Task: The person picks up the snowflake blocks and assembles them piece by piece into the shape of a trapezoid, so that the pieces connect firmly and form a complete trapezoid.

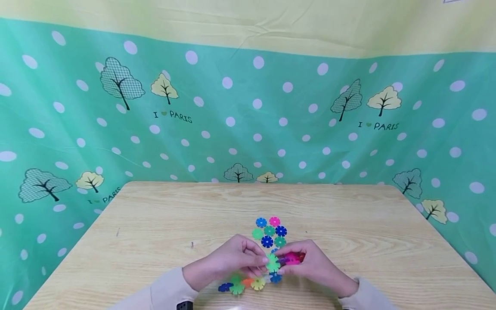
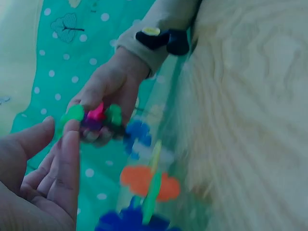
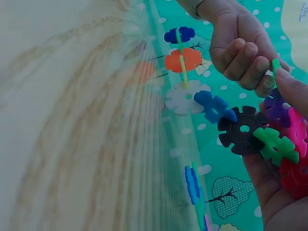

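Observation:
My left hand (image 1: 242, 258) pinches the edge of a light green snowflake disc (image 1: 273, 262) between thumb and fingers. Facing it, my right hand (image 1: 310, 262) grips the end of a chain of interlocked plastic discs. A purple disc (image 3: 275, 105), a pink disc (image 3: 298, 131), a red disc (image 3: 294, 175), a green disc (image 3: 275, 145) and a black disc (image 3: 242, 129) lie in or beside its palm. From there the chain runs through a blue disc (image 3: 214, 107), a white disc (image 3: 185, 98), a yellow disc (image 1: 257, 283) and an orange disc (image 1: 246, 282) toward the left.
Beyond the hands, several loose discs lie flat on the wooden table, among them a pink one (image 1: 274, 221), a dark blue one (image 1: 267, 241) and a teal one (image 1: 269, 231). A green dotted cloth (image 1: 255, 142) hangs behind the table (image 1: 174, 211).

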The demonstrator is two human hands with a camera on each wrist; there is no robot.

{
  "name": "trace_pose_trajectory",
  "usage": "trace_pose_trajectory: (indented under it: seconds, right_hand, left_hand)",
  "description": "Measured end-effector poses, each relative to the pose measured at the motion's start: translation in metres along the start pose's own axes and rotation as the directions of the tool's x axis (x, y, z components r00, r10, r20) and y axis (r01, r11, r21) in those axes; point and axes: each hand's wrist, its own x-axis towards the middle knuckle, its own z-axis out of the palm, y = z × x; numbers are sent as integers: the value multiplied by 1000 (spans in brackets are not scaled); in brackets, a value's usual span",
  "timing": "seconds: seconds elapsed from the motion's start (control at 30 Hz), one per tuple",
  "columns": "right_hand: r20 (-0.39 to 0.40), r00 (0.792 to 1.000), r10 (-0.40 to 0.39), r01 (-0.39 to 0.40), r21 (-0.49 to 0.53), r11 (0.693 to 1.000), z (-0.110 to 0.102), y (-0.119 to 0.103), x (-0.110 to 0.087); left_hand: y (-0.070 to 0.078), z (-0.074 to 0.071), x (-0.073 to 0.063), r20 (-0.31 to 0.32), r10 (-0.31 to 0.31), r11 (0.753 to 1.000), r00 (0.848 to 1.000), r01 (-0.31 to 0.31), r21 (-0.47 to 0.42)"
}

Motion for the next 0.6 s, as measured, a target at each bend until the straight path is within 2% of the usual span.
trace_pose_trajectory:
  seconds: [0.13,0.33,0.43,0.6]
  right_hand:
    - [-17,1000,20,-20,-45,999,-2,1,1]
    - [-22,999,38,-39,-72,997,-5,0,2]
    - [-15,999,50,-51,-62,997,-6,0,2]
    - [-16,998,61,-62,-57,996,-6,0,1]
  left_hand:
    - [-2,-19,8,-17,33,993,999,-31,116]
    - [-16,-46,29,-115,73,978,991,-49,204]
    - [-24,-52,40,-145,90,973,985,-56,224]
    - [-30,-54,53,-190,93,968,977,-44,246]
